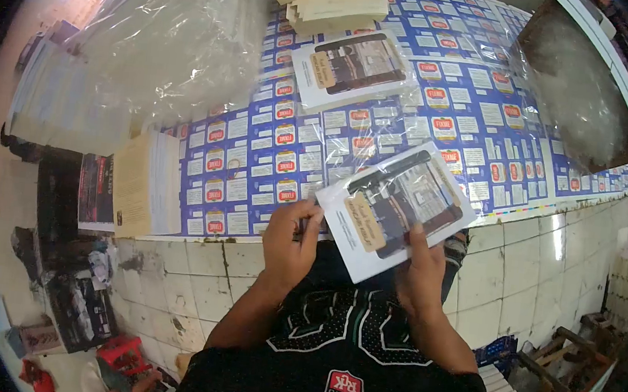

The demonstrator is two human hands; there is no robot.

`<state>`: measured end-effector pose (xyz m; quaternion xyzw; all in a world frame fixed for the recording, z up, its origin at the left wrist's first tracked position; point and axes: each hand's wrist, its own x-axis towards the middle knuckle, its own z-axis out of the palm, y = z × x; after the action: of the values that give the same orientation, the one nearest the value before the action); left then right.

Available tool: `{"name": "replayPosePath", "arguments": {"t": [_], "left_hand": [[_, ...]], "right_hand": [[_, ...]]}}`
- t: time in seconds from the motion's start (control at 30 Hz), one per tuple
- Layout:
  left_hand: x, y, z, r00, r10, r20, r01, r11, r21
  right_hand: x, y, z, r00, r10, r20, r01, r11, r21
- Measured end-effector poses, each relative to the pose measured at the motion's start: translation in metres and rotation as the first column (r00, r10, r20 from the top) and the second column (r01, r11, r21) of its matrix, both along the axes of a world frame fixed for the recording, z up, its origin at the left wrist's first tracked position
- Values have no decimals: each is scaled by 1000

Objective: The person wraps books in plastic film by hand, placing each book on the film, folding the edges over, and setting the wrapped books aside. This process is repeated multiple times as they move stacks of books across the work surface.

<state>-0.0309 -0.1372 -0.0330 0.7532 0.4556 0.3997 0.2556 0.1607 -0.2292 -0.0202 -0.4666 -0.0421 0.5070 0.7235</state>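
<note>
My right hand (pixel 422 271) grips a white booklet (pixel 396 211) by its lower right edge, thumb on top. The booklet's cover has a dark picture and a tan label, and it is tilted above the table's front edge. Clear plastic film (pixel 357 143) shows just beyond it. Beside the booklet's left corner is my left hand (pixel 290 243), its thumb and fingers pressed together. What they pinch, if anything, is too small to make out. Farther back lies a similar booklet (pixel 353 67), with clear plastic over or around it.
Printed blue sheets (pixel 258 153) cover the table. A large heap of clear plastic bags (pixel 178 39) stands at the left, near a cream-covered stack (pixel 133 186). Cream paper blocks (pixel 333 1) sit at the back. More plastic lies in a brown box (pixel 585 93) at the right.
</note>
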Motion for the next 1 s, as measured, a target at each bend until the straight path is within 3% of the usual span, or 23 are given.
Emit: {"name": "replayPosePath", "arguments": {"t": [0.03,0.1,0.13,0.17,0.2,0.27,0.3,0.33,0.43,0.5,0.53,0.57,0.6,0.63,0.67,0.7,0.73,0.8,0.87,0.9,0.93,0.97,1.0], "left_hand": [[-1,-3,-1,996,-70,-56,72,997,39],[-6,-4,0,993,-89,-73,91,995,32],[-11,-4,1,990,-98,-99,102,994,37],[-22,-9,0,976,-125,-176,107,989,-105],[-19,-14,7,978,-123,-166,106,989,-105],[-14,-24,28,872,-200,-446,174,980,-99],[-12,-27,25,801,-237,-551,169,971,-171],[-8,-28,25,798,-238,-554,168,970,-174],[7,-24,25,799,-204,-566,111,975,-194],[7,-21,22,840,-219,-496,121,968,-222],[-2,-23,14,840,-204,-503,109,971,-213],[-16,-32,-1,814,-155,-560,119,988,-100],[-22,-35,-8,787,-100,-608,135,991,12],[-15,-34,0,786,-99,-610,134,991,12],[-2,-32,15,875,-14,-483,27,999,19],[9,-30,25,936,68,-346,-71,997,4],[14,-27,26,936,48,-348,-53,999,-6],[20,-19,28,803,-19,-596,-20,998,-58],[5,-14,13,813,9,-582,7,1000,25],[-8,-13,6,783,49,-620,43,990,132],[-9,-8,11,753,94,-651,82,969,235],[-6,-9,15,809,104,-579,-43,992,117],[0,-5,19,807,105,-581,-44,992,118]], "right_hand": [[7,-5,3,981,193,-6,-193,979,-67],[28,-15,12,843,534,-57,-534,823,-193],[43,-21,22,849,527,-47,-524,828,-200],[62,-28,35,599,772,212,-666,628,-403],[80,-33,41,207,911,356,-663,398,-634],[100,-34,39,176,554,814,-343,809,-477],[105,-19,48,24,411,911,-252,885,-392],[109,-1,53,-138,363,922,-243,890,-387],[116,29,34,-179,375,910,-328,849,-414],[117,34,30,-248,444,861,-417,754,-508],[118,32,34,-248,432,867,-428,754,-498],[119,22,41,41,654,756,-398,704,-588],[122,14,43,327,778,537,-397,629,-669],[125,8,37,308,766,564,-351,642,-681],[125,12,35,315,766,560,-348,642,-683],[125,19,35,123,614,780,-324,767,-553],[124,25,33,-80,397,914,-334,854,-400],[124,39,19,-270,411,871,-384,783,-489],[131,45,23,-99,632,768,-377,690,-617],[131,46,34,-99,625,774,-378,696,-610],[129,42,49,155,740,655,-387,655,-649],[127,41,56,392,791,470,-414,608,-678],[126,44,52,392,791,469,-416,608,-676]]}}
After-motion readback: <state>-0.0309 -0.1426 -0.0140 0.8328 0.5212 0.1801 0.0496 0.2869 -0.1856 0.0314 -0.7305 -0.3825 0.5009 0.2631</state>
